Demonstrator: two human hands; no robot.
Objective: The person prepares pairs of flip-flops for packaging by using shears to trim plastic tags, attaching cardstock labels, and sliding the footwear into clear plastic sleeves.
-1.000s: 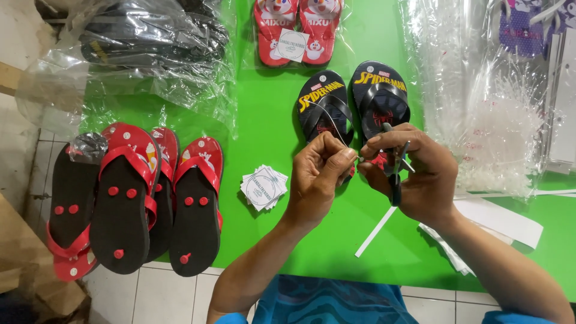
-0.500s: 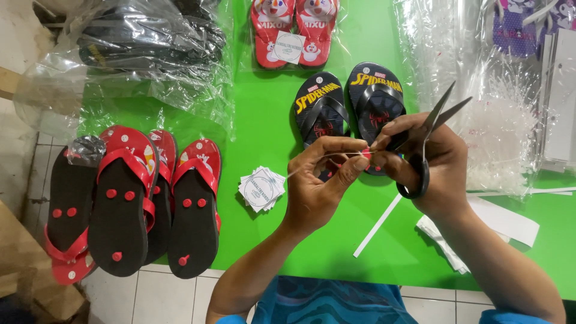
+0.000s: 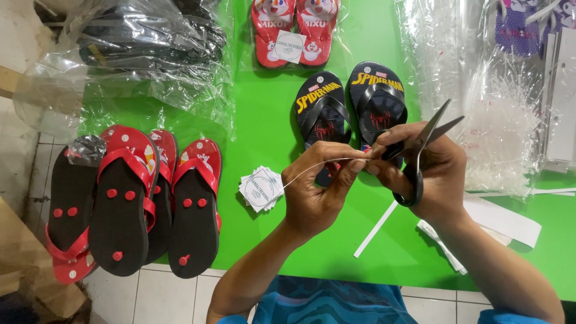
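Threading step: my left hand (image 3: pixel 318 192) pinches a thin string (image 3: pixel 312 170) mid-frame; my right hand (image 3: pixel 429 174) grips open scissors (image 3: pixel 420 150). Snipping probably needs it taut.

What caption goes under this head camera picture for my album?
Left hand pinches a thin clear plastic string while right hand holds black-handled scissors above dark blue rubber sandals on green table.

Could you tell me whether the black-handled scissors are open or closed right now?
Open: the black-handled scissors in the right hand show two blade tips spread apart.
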